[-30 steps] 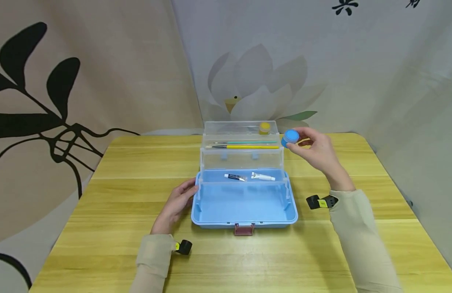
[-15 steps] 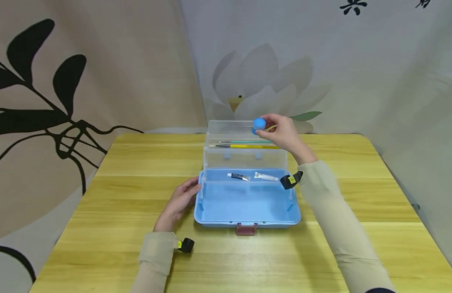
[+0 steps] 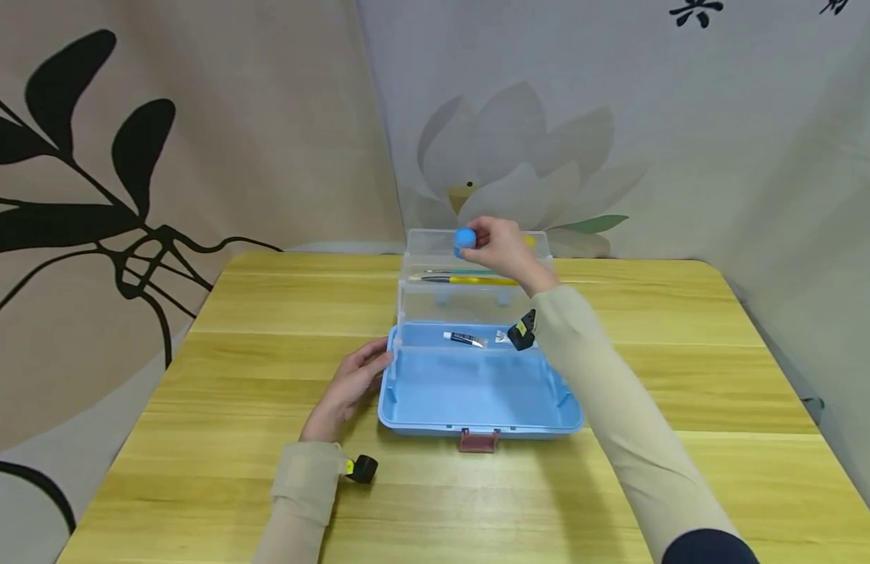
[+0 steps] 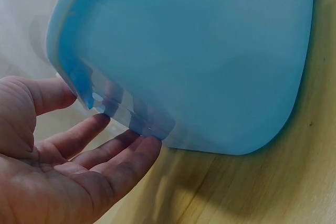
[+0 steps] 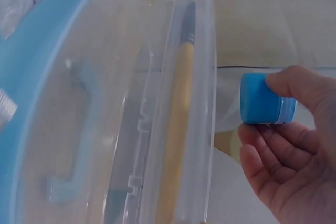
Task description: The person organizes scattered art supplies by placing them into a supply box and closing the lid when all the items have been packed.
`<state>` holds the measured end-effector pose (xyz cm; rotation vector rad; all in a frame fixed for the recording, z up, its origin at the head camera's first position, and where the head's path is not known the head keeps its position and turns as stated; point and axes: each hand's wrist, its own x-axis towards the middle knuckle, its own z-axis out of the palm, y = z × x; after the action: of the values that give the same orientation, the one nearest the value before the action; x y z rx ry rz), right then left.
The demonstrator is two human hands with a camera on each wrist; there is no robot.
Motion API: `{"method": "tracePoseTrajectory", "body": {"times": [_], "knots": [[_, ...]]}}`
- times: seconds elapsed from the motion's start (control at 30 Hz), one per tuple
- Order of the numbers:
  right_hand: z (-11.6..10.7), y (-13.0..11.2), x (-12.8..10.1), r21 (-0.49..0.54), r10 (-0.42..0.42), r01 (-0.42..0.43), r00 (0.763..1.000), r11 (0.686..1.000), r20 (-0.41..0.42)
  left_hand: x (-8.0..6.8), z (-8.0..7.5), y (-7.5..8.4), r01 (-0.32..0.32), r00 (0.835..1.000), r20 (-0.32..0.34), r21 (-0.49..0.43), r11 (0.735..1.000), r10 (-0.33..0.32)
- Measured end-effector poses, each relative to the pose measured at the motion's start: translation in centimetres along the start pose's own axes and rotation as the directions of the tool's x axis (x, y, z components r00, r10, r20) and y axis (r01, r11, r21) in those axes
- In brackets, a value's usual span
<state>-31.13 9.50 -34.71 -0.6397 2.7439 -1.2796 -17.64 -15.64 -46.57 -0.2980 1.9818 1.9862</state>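
Two hands are busy: your right hand [image 3: 501, 249] pinches a small blue jar [image 3: 465, 238] between thumb and fingertips, holding it in the air over the top clear tray [image 3: 435, 241] at the far side of the open toolbox [image 3: 477, 392], and from the right wrist view the jar [image 5: 265, 99] sits just beyond that tray's far wall, not yet down in it. Your left hand [image 3: 346, 388] lies spread with straight fingers [image 4: 113, 153] pressed against the box's left wall near its near-left corner, steadying it. By my reading you're in the placing step, with the jar carried over and not yet let go. What that calls for is a clean drop spot: bring the jar down upright inside the tray wall, clear of the rim, and only then loosen the pinch, while the left hand holds the box against tipping toward the stacked trays. Mind what's around: a yellow jar [image 3: 528, 240] peeks out at the right end of that same tray, mostly hidden behind your hand, so the free room looks to be toward the left end. One tier lower lie two brushes [image 3: 463, 278], one yellow-handled and one green. Below that, two small tubes [image 3: 466, 338] rest along the far edge of the blue bottom. Your own sleeve [image 3: 604, 399] crosses over the box's right side and hides part of it.
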Motion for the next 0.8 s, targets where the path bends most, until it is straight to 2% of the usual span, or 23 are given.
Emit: {"method": "tracePoseTrajectory", "body": {"times": [0.5,0.8], "knots": [[1.8,0.1,1.7,0.027,0.089,-0.089,0.996,0.996,0.002,-0.2,0.2,0.0,0.002,1.000,-0.017,0.002,1.000,-0.002],[2.1,-0.2,2.0,0.031,0.123,-0.123,0.992,0.992,0.006,-0.1,0.2,0.0,-0.002,1.000,-0.019,0.002,1.000,0.002]]}}
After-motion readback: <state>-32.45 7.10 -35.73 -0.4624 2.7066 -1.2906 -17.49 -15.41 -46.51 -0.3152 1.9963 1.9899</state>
